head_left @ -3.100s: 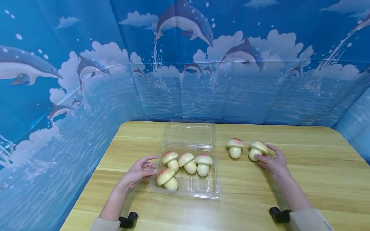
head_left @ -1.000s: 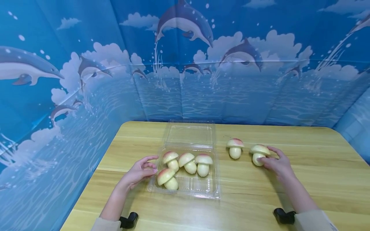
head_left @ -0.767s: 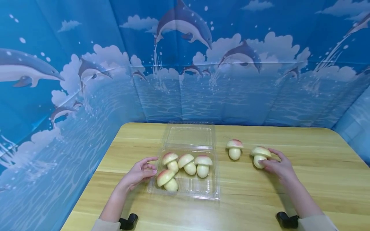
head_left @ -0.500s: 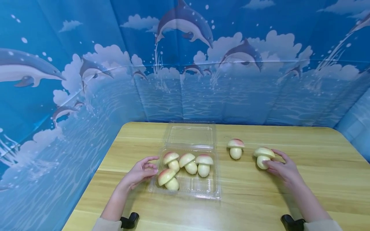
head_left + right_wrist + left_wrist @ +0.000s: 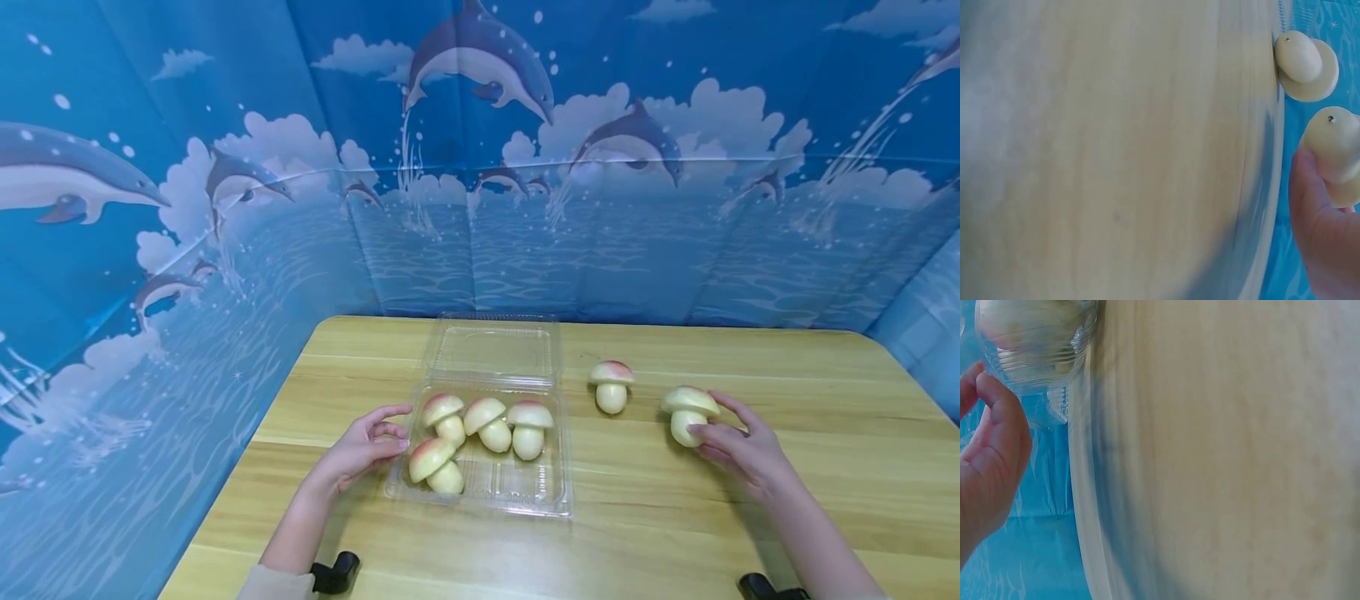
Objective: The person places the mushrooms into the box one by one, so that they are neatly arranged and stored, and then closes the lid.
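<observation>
My right hand [image 5: 746, 446] pinches a fake mushroom [image 5: 687, 414] by its stem and cap, thumb at the front. In the right wrist view that mushroom [image 5: 1333, 147] shows a small dark hole in its base and looks raised slightly off the table. Another mushroom [image 5: 611, 387] with a reddish cap stands to its left. My left hand [image 5: 362, 450] is at the left edge of an opened clear plastic clamshell box [image 5: 510, 498], fingers loosely bent. Several similar mushrooms [image 5: 489, 423] lie in the box. In the left wrist view, the fingertips are close to its ridged wall [image 5: 1038, 365]; contact is unclear.
The box's clear lid [image 5: 492, 350] lies folded back toward the far edge of the wooden table [image 5: 750, 358]. A blue dolphin-print curtain [image 5: 480, 242] hangs behind and beside the table. Black wrist mounts [image 5: 336, 572] sit below the hands.
My right hand has taken hold of the right-hand mushroom and drawn it toward me and slightly right. The left hand and the box's contents look the same.
</observation>
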A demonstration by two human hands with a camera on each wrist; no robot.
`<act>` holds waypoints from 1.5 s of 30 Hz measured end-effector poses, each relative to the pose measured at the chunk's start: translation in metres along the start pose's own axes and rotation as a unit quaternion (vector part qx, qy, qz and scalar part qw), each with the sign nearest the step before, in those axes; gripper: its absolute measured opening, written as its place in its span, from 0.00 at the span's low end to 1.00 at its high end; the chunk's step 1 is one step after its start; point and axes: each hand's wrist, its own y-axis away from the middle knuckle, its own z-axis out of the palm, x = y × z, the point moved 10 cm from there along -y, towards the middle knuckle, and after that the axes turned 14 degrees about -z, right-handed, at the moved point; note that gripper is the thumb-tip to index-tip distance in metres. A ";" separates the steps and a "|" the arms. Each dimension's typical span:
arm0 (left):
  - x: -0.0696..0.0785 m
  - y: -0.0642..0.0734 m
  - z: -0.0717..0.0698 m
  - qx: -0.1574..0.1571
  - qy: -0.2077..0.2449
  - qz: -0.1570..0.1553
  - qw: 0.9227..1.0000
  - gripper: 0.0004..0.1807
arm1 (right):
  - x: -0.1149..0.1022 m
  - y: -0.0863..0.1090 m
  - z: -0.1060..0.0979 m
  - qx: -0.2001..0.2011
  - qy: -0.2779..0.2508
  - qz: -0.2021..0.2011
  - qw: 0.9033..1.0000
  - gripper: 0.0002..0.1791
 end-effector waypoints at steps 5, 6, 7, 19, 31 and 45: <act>0.002 0.000 0.000 0.000 -0.004 0.004 1.000 0.34 | -0.006 0.003 0.005 -0.006 -0.019 -0.007 1.000 0.28; 0.002 0.001 0.000 0.000 -0.005 0.005 1.000 0.34 | -0.007 0.003 0.007 -0.008 -0.022 -0.010 1.000 0.28; 0.003 0.001 0.000 0.000 -0.005 0.006 1.000 0.34 | -0.008 0.004 0.008 -0.011 -0.024 -0.013 1.000 0.28; -0.002 0.002 0.001 0.001 0.000 -0.003 1.000 0.34 | -0.012 0.012 0.024 -0.039 -0.007 -0.024 0.999 0.29; 0.001 0.001 0.000 0.000 -0.002 0.004 1.000 0.34 | -0.018 0.014 0.035 -0.047 0.021 -0.037 0.998 0.29; 0.003 0.001 0.001 0.003 -0.008 0.004 1.000 0.35 | -0.022 0.019 0.051 -0.068 0.041 -0.058 0.995 0.30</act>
